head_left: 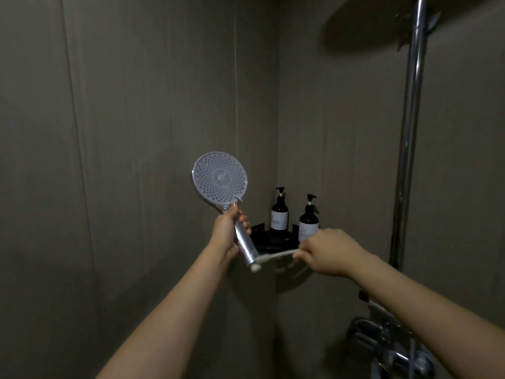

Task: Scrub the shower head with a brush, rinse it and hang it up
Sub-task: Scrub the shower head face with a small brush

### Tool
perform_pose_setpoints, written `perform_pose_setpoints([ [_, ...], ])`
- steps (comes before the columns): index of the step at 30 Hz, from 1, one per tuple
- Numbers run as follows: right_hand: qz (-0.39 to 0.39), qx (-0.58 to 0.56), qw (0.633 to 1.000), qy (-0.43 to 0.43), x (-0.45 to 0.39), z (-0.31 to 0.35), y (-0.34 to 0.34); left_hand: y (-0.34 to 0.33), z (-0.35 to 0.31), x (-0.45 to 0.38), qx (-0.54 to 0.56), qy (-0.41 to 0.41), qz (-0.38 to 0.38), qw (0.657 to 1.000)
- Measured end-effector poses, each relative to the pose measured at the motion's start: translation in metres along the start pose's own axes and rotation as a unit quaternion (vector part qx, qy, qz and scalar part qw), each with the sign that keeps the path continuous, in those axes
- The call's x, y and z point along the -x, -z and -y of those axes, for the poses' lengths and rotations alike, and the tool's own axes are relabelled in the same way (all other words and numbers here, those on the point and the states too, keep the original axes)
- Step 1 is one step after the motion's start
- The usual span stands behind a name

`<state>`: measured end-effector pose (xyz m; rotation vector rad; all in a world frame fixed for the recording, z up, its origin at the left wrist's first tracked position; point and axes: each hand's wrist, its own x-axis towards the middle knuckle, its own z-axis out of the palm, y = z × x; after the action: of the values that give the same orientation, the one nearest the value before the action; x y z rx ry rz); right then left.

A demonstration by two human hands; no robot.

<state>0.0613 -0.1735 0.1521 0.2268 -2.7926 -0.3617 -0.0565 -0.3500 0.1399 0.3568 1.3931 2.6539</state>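
The two walls meet in a corner straight ahead. A black shelf (pixel 273 237) sticks out of that corner, and two bottles (pixel 279 212) stand on it side by side, so there is little room there. The right hand (pixel 325 251) and its brush (pixel 273 255) are just in front of the shelf. On the right a shiny pipe (pixel 410 132) runs up the wall, with a big round shower (pixel 374 26) on top and taps (pixel 393 348) down low. The left wall is bare, with lots of open space in front.
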Motion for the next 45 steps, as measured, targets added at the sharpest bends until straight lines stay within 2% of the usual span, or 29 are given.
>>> perform_pose_setpoints([
  [2,0.014,-0.048,0.996,-0.07,-0.002,-0.016,0.002,0.005,0.001,-0.002,0.001,0.008,0.007,1.0],
  [6,-0.068,-0.213,0.973,-0.059,-0.01,0.001,-0.001,0.007,0.008,0.0,0.0,0.029,0.011,1.0],
  [7,-0.068,-0.237,0.967,-0.061,-0.014,0.008,-0.002,0.004,0.011,0.003,0.007,0.035,0.026,0.999],
  [8,-0.046,-0.257,0.963,-0.067,-0.019,0.013,-0.002,0.001,0.013,0.006,0.012,0.036,0.045,0.998],
  [12,0.14,-0.307,0.94,-0.056,-0.026,0.02,0.003,-0.003,0.017,0.012,0.051,0.038,0.093,0.994],
  [13,0.141,-0.312,0.938,-0.051,-0.027,0.021,0.005,-0.003,0.016,0.013,0.052,0.04,0.1,0.993],
  [16,0.037,-0.314,0.946,-0.076,-0.03,0.022,0.01,-0.003,0.013,0.011,0.045,0.032,0.112,0.992],
  [19,0.143,-0.302,0.941,-0.059,-0.026,0.025,0.01,-0.001,0.01,0.009,0.034,0.045,0.116,0.992],
  [20,0.143,-0.298,0.942,-0.053,-0.026,0.028,0.011,0.0,0.009,0.008,0.024,0.047,0.115,0.992],
  [22,0.051,-0.294,0.952,-0.071,-0.031,0.033,0.014,-0.001,0.011,0.009,0.02,0.044,0.124,0.991],
  [23,0.035,-0.294,0.952,-0.083,-0.033,0.034,0.016,-0.002,0.012,0.009,0.028,0.047,0.128,0.99],
  [25,0.127,-0.303,0.941,-0.08,-0.032,0.036,0.018,0.0,0.013,0.008,0.053,0.051,0.126,0.989],
  [27,0.231,-0.327,0.913,-0.077,-0.027,0.035,0.02,0.009,0.012,0.002,0.06,0.05,0.115,0.99],
  [30,0.198,-0.287,0.934,-0.075,-0.028,0.026,0.018,0.025,0.009,-0.008,0.063,0.037,0.095,0.993],
  [31,0.221,-0.271,0.933,-0.086,-0.029,0.024,0.015,0.029,0.008,-0.011,0.062,0.036,0.088,0.993],
  [34,0.36,-0.265,0.884,-0.138,-0.03,0.016,-0.002,0.04,0.007,-0.019,0.02,0.049,0.071,0.996],
  [36,0.332,-0.322,0.87,-0.174,-0.033,0.004,-0.013,0.048,0.005,-0.025,-0.002,0.056,0.062,0.997],
  [40,0.168,-0.437,0.843,-0.264,-0.049,-0.012,-0.032,0.059,0.008,-0.032,-0.009,0.07,0.06,0.996],
  [45,0.057,-0.462,0.815,-0.345,-0.085,-0.013,-0.044,0.065,0.027,-0.049,-0.042,0.074,0.057,0.995],
])
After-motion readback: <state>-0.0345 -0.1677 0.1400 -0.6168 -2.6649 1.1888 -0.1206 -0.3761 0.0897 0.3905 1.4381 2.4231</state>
